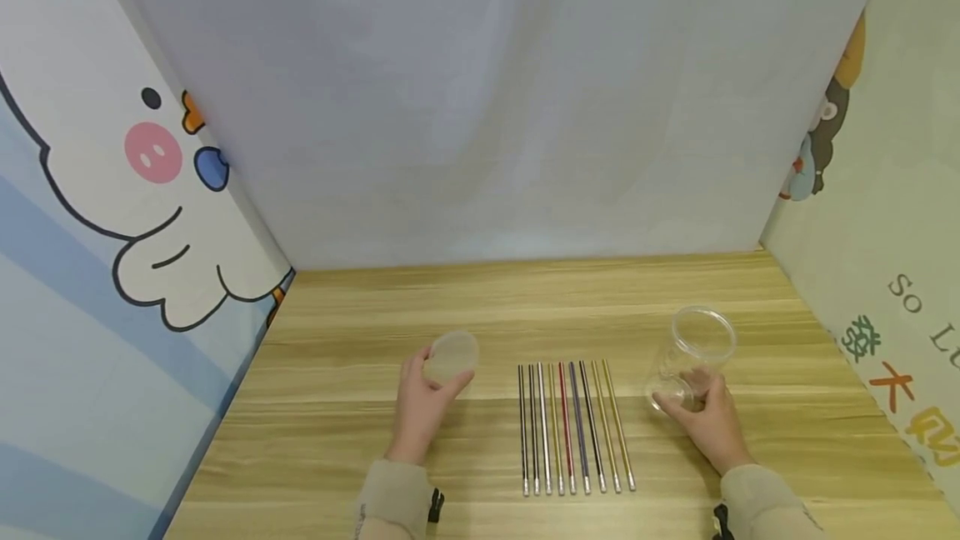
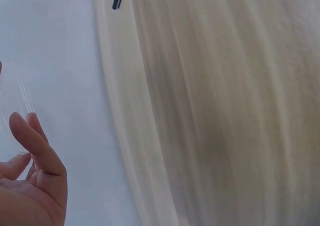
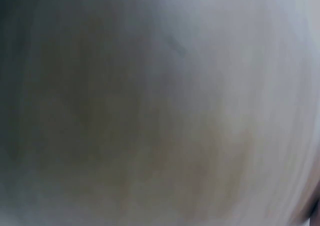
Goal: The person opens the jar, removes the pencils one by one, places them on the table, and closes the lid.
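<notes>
My left hand (image 1: 422, 407) pinches a round translucent lid (image 1: 452, 355) by its edge, thumb on one side and fingers on the other. The left wrist view also catches this lid (image 2: 17, 103) at its left border, with the fingertips at the rim. On the right, my right hand (image 1: 708, 419) grips a clear plastic jar (image 1: 703, 333) near its base. The jar's round mouth faces up and has no lid on it. Between the hands lies a row of several pencils (image 1: 567, 432), side by side. The right wrist view is too blurred to show the grip.
All this is at a wood-grain table (image 1: 360, 307). A pale back wall (image 1: 480, 148) rises behind it. A cartoon panel (image 1: 82, 215) stands along the left edge, and a printed green panel (image 1: 885, 232) along the right.
</notes>
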Action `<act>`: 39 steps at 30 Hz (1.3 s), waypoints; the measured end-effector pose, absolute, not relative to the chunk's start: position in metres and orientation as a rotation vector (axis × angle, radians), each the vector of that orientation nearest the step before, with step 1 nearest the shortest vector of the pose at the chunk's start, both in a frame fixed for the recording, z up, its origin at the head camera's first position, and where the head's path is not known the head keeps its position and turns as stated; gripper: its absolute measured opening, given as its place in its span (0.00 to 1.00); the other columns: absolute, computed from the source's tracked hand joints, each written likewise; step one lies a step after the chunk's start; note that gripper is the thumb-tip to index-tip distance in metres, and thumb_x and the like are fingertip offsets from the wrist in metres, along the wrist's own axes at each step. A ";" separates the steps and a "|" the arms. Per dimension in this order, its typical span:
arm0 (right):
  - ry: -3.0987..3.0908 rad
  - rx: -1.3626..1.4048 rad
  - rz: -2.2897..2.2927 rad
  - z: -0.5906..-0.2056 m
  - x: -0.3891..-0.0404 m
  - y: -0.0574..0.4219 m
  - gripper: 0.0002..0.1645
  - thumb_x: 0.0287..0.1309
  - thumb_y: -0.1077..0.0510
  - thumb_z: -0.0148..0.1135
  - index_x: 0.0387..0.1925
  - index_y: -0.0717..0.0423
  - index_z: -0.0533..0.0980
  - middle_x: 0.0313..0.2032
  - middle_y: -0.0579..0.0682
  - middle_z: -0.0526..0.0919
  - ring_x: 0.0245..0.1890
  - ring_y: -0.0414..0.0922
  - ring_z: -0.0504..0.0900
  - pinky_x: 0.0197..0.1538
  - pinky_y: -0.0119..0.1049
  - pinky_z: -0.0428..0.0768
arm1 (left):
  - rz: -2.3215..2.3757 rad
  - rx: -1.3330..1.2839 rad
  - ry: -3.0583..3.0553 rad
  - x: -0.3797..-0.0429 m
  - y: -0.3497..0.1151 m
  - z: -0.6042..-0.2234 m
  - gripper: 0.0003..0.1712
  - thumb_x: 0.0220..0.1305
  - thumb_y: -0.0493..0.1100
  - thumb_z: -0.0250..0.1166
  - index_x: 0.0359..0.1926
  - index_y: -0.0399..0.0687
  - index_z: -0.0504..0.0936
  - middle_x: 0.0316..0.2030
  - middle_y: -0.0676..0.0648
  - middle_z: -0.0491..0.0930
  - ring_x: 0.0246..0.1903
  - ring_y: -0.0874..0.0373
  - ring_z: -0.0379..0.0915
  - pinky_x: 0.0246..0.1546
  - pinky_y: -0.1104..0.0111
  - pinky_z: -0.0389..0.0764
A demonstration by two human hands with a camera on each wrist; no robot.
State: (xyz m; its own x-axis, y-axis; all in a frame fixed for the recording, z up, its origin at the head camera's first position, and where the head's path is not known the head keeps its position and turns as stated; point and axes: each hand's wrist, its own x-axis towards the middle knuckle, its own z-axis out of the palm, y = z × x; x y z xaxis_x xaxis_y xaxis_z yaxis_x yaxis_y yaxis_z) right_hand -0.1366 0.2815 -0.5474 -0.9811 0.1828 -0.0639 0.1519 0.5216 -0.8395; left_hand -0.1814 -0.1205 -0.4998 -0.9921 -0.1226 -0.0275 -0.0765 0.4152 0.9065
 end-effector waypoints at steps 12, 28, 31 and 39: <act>-2.695 -0.306 1.511 -0.546 -0.142 0.279 0.58 0.59 0.39 0.68 0.70 0.70 0.47 0.70 0.71 0.60 0.70 0.68 0.56 0.69 0.66 0.57 | -1.688 0.030 -2.615 -0.189 -0.091 -0.475 0.50 0.55 0.58 0.74 0.73 0.47 0.62 0.66 0.42 0.66 0.31 0.58 0.68 0.26 0.67 0.76; -2.699 -0.313 1.494 -0.549 -0.141 0.283 0.56 0.58 0.40 0.69 0.67 0.70 0.49 0.70 0.71 0.60 0.70 0.68 0.55 0.69 0.67 0.56 | -1.746 -0.143 -2.591 -0.194 -0.043 -0.450 0.51 0.54 0.58 0.75 0.73 0.48 0.62 0.66 0.44 0.67 0.32 0.59 0.69 0.27 0.69 0.75; -2.708 -0.317 1.479 -0.551 -0.140 0.283 0.57 0.58 0.40 0.68 0.69 0.69 0.49 0.69 0.70 0.61 0.69 0.67 0.57 0.68 0.66 0.57 | -1.777 -0.167 -2.579 -0.194 -0.036 -0.446 0.51 0.54 0.57 0.75 0.73 0.49 0.62 0.66 0.45 0.67 0.33 0.58 0.69 0.28 0.69 0.76; -2.719 -0.307 1.463 -0.552 -0.139 0.284 0.57 0.58 0.39 0.68 0.69 0.69 0.49 0.69 0.69 0.61 0.69 0.66 0.58 0.67 0.65 0.59 | -1.775 -0.257 -2.601 -0.195 -0.015 -0.431 0.51 0.55 0.59 0.74 0.74 0.51 0.61 0.66 0.49 0.67 0.33 0.61 0.70 0.31 0.70 0.77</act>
